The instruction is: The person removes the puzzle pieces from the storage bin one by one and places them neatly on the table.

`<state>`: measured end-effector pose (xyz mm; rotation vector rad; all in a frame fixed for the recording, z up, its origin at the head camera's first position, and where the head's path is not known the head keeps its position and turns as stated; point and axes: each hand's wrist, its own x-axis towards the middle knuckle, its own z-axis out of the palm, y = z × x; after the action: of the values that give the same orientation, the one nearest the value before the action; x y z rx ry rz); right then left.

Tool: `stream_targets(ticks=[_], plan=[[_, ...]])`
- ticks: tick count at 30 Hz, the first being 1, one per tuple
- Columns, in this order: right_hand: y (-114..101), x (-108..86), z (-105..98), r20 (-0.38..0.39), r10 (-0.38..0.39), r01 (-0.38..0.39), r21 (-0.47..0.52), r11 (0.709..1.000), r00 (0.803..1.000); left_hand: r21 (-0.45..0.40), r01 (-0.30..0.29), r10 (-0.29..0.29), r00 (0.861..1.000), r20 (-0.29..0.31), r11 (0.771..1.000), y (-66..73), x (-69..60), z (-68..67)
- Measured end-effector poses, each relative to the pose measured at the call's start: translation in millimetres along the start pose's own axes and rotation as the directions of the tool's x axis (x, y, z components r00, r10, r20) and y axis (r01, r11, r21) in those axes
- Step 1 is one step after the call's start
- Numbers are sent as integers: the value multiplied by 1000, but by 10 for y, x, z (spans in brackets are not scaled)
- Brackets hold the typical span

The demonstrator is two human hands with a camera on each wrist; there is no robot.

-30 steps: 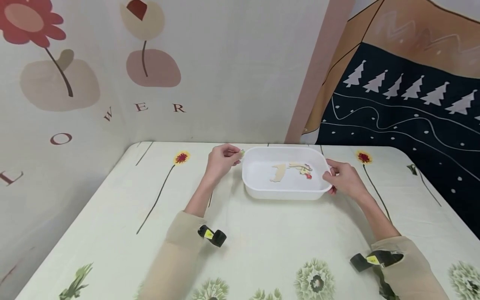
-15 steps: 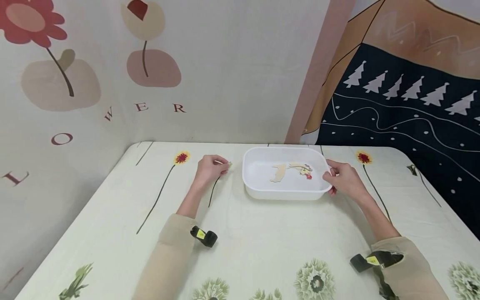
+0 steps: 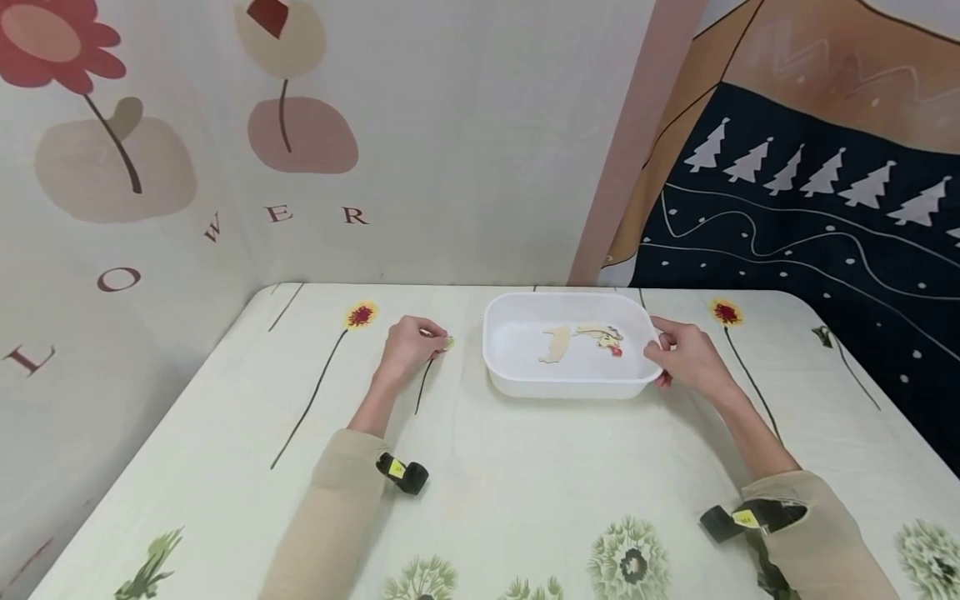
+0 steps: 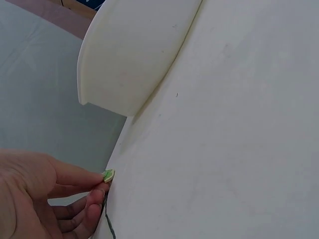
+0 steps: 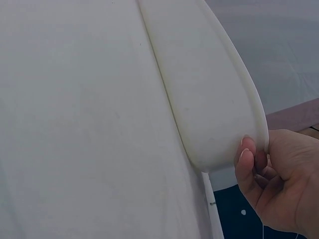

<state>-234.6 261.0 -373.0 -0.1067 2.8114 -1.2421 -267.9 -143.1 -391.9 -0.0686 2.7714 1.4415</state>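
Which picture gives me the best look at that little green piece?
The left wrist view: the green piece is largest there, held in the left grip, its pale edge visible. The head view shows it far smaller; the right wrist view, not at all.

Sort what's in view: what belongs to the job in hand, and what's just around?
Job, as it looks:
small green piece, pinched in the left hand
white tub, gripped by the right hand
beige piece and multicoloured pieces, inside the tub

Surroundings:
flower-print tablecloth
pale wall cloth
dark tree-print cloth
wrist cameras
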Motion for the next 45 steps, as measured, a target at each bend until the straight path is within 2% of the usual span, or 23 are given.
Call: stream_targets(ticks=[8, 15, 24, 31, 38, 45], plan=[[-13, 10, -5, 4, -3, 3, -9, 1000, 1000, 11, 15, -14, 1000, -18, 1000, -27, -16, -8], [1, 12, -13, 14, 15, -15, -9, 1000, 1000, -8, 32, -32, 999, -3, 999, -52, 11, -57], [23, 19, -10, 10, 12, -12, -10, 1000, 1000, -42, 36, -37, 999, -15, 998, 10, -33, -119], [42, 21, -2, 5, 0, 0, 0, 1000, 1000, -60, -23, 20, 998, -55, 998, 104, -37, -127], [32, 8, 4, 5, 11, -11, -8, 1000, 1000, -83, -97, 89, 992, -93, 992, 278, -62, -77], [6, 2, -4, 7, 15, -15, -6, 1000, 1000, -123, -132, 122, 989, -86, 984, 471, -75, -12]])
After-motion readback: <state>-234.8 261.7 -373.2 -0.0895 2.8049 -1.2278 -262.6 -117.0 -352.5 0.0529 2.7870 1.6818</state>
